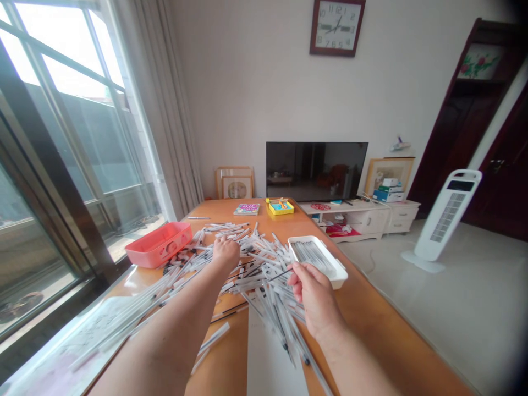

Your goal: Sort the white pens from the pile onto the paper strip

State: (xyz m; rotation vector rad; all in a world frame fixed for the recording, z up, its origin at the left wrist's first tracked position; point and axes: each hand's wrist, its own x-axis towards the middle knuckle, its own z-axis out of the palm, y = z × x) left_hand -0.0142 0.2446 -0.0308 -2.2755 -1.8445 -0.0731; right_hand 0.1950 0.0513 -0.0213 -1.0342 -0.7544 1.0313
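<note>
A loose pile of clear and white pen parts (264, 247) is spread over the wooden table, with black caps and thin dark refills among them. My left hand (226, 252) is closed over the far left part of the pile, knuckles up; whatever its fingers grip is hidden. Between thumb and fingertips, my right hand (311, 289) pinches a thin dark pen refill (277, 276), which points left above the pile. Right behind that hand stands a white tray (340, 272) holding a layer of slim pen-like pieces.
A red plastic basket (150, 250) stands at the table's left edge. Farther back lie a colourful booklet (246, 209) and a yellow box (284, 210). White paper (264, 363) lies under the near pile. Beyond are a television (317, 170) and a tower fan (447, 220).
</note>
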